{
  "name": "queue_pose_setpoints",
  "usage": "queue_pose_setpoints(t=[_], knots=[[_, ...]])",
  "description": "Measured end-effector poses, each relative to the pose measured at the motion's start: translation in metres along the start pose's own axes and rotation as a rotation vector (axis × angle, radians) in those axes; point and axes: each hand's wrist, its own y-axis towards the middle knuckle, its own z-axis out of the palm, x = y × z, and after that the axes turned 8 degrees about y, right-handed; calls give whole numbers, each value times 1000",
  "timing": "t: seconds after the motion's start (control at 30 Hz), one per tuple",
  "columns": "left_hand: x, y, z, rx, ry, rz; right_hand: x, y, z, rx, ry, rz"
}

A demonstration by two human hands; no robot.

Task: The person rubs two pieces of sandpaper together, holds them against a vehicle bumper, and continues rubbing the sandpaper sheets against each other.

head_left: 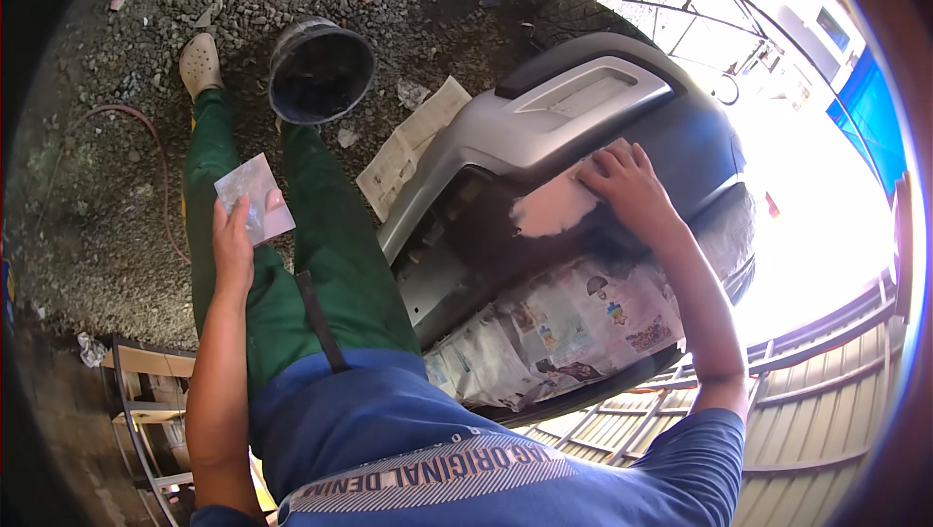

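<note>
My left hand grips a thin flat square plate, greyish with a pale pink side and smears on it, held above my legs. My right hand is on a car bumper, its fingers bent against the surface. Whatever lies under those fingers is too hidden to name. Beside them a pale pink patch of filler with a ragged edge covers part of the dark lower area. The bumper's upper part is silver with a recessed section.
Printed paper covers the bumper's near side. A folded newspaper lies on the gravel beside it. A dark bucket stands ahead of my legs. A thin hose curves at left; a wooden rack stands at lower left.
</note>
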Motion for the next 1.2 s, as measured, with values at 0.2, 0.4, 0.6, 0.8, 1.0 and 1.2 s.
queue_pose_setpoints(t=[0.2,0.4,0.6,0.8,1.0,1.2], knots=[[8,4,-5,58,34,-5,-7,7,12,-42,4,-18],[4,1,-1,44,68,5,-3,-17,10,-64,50,-15],[1,0,5,42,40,25,-13,-14,-8,-69,-2,-11],[-2,1,3,49,11,-8,-29,2,9,-121,-57,11],[2,1,2,44,69,22,-30,-5,17,-115,-34,15],[3,0,3,34,53,31,-27,-25,1,-28,1,66]])
